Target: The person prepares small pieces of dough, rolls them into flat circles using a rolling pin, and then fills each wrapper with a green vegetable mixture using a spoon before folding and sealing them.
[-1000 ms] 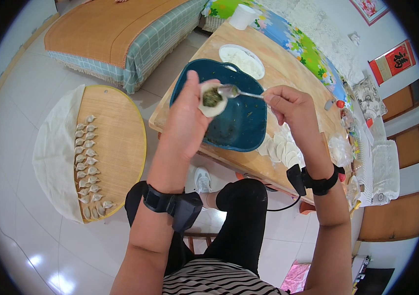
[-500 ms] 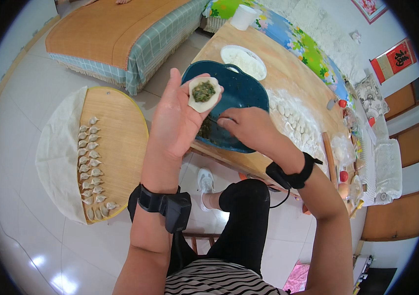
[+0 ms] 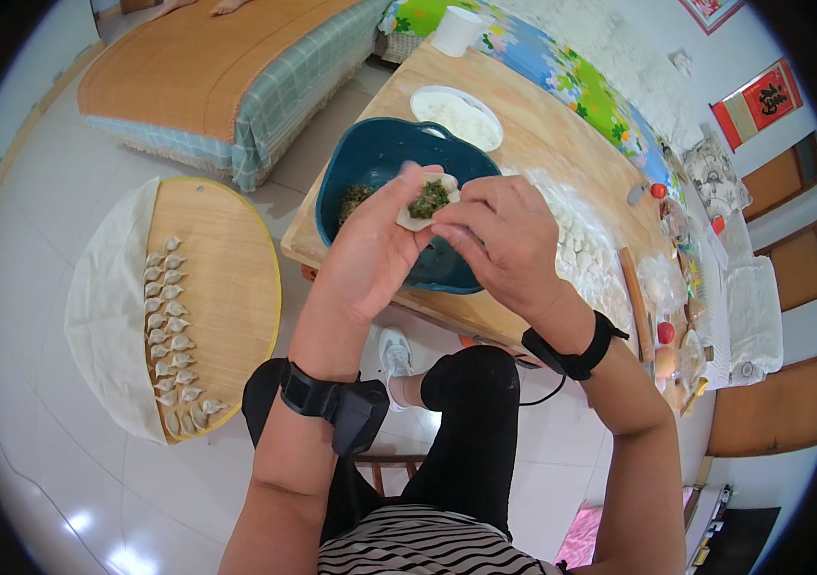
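Note:
A round dumpling wrapper (image 3: pixel 410 221) with a mound of chopped green filling (image 3: pixel 429 199) rests on the fingers of my left hand (image 3: pixel 366 251), palm up and lightly curled beneath it. The fingers of my right hand (image 3: pixel 512 238) are closed at the wrapper's right edge, thumb below and index finger above. Both hands are over a dark teal basin (image 3: pixel 485 165) on the wooden table. More filling (image 3: pixel 355 201) lies in the basin's left side, partly behind my left hand.
A round board (image 3: pixel 236 287) at left carries rows of shaped dumplings (image 3: pixel 174 324) and a folded white cloth (image 3: pixel 106 307). On the table are a plate of white powder (image 3: pixel 461 119), floured dough pieces (image 3: pixel 581 244), a rolling pin (image 3: pixel 634 292) and a white paper roll (image 3: pixel 456 32).
My right hand has come up out of the basin to the wrapper's edge. My left hand, with the filled wrapper, has shifted slightly right and down.

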`<action>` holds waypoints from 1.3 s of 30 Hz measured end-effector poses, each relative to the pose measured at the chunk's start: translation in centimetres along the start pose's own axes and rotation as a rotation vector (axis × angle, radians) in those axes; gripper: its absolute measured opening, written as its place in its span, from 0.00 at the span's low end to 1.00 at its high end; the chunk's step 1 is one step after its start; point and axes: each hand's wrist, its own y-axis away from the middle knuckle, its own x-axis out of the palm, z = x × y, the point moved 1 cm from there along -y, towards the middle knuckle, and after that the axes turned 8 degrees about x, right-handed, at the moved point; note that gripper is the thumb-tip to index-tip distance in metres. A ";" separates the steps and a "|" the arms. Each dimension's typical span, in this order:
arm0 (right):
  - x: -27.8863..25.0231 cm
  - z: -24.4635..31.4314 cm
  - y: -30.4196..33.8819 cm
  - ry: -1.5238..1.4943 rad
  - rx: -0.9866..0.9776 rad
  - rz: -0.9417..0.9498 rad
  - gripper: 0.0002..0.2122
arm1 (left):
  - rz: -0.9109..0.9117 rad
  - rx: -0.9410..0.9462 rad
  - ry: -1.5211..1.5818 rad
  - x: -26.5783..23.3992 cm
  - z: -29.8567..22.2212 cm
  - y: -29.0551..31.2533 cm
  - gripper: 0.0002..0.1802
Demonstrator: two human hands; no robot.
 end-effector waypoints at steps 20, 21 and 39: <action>-2.3 -1.1 0.1 -0.188 0.336 0.042 0.05 | 0.094 0.192 -0.580 2.1 1.5 0.7 0.25; -2.4 -1.0 0.1 -0.208 0.357 0.038 0.05 | 0.091 0.180 -0.547 2.3 1.5 0.7 0.25; -5.3 -0.2 -0.8 -0.220 0.274 0.263 0.03 | 0.263 0.433 -1.175 2.9 2.4 1.3 0.21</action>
